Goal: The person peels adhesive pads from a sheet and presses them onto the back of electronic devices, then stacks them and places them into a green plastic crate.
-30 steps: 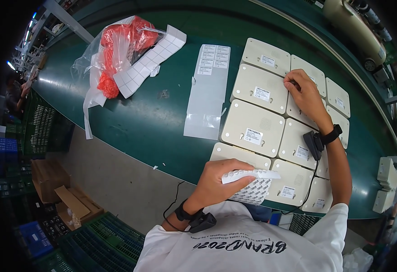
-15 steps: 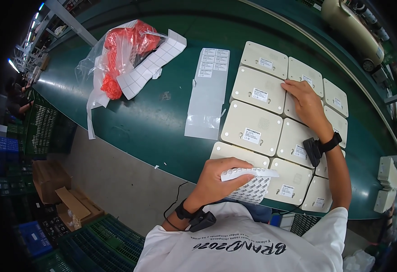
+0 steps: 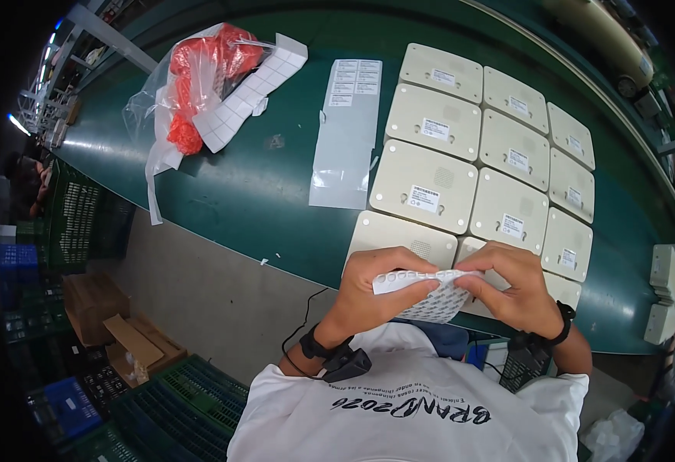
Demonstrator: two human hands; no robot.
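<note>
My left hand [image 3: 376, 285] is closed on a bent white sheet of small round stick-on pads [image 3: 436, 306], its thumb below the edge and its fingers above. The sheet's printed backing hangs down. At the sheet's right end, my right hand [image 3: 513, 286] pinches the same edge with thumb and forefinger; whether a loose pad sits between them is hidden. Beyond the hands, several flat beige plastic housings [image 3: 445, 173] lie face down in rows, with small round white feet at visible corners and a white label on most. My hands cover part of the nearest ones.
A label sheet [image 3: 341, 146] with several labels left lies on the green table [image 3: 276, 208]. Farther left are a clear bag with red plastic [image 3: 218, 58] and a strip of white backing paper [image 3: 249, 96]. More beige housings [image 3: 664, 285] are stacked at the right edge. Crates [image 3: 172, 408] stand below left.
My right hand has come back from the far housings to the sheet and now pinches its edge. The left hand keeps its hold. The view has shifted slightly.
</note>
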